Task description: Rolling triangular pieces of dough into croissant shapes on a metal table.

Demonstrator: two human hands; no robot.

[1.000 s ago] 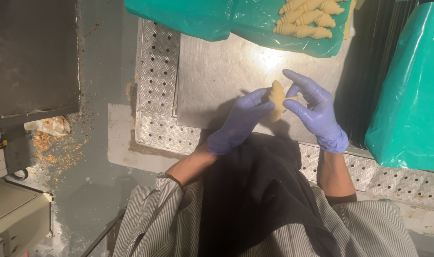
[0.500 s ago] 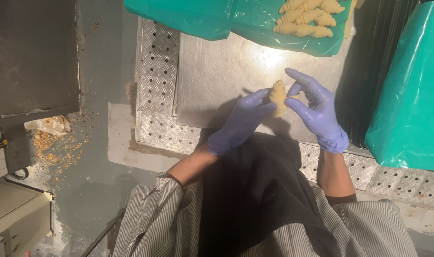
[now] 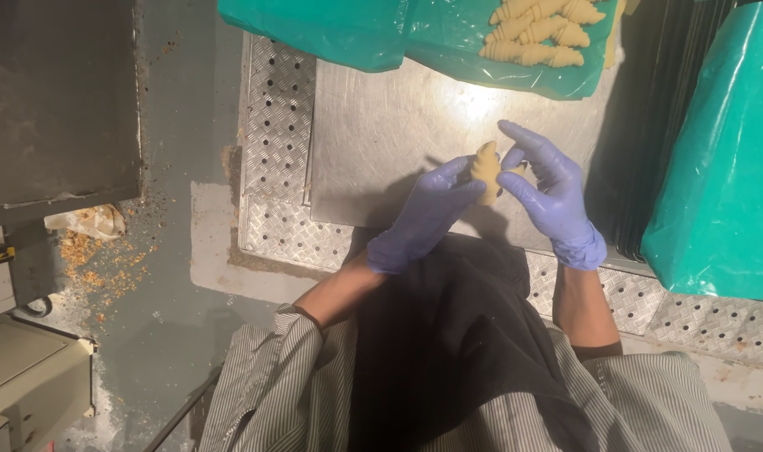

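Little has moved since the earlier frames: both gloved hands sit over the same patch of worktop (image 3: 373, 125), and the dough piece (image 3: 485, 170) stays pinched between them, perhaps turned a touch more upright. I see the left hand (image 3: 427, 213) with its fingers half curled, thumb and forefinger pressed to the near side of the pale, ridged roll. The right hand (image 3: 549, 188) closes on the far side with its forefinger and thumb, the other fingers spread loose above. So both hands are grasping the same piece, neither clenched tight; I judge the light hold is meant to keep the soft dough from flattening. It hangs just over the smooth steel sheet, near that sheet's front edge, close to my dark apron (image 3: 448, 351). At the back edge, a green plastic sheet (image 3: 381, 33) carries a cluster of shaped rolls (image 3: 536, 33), probably laid there so they do not stick.
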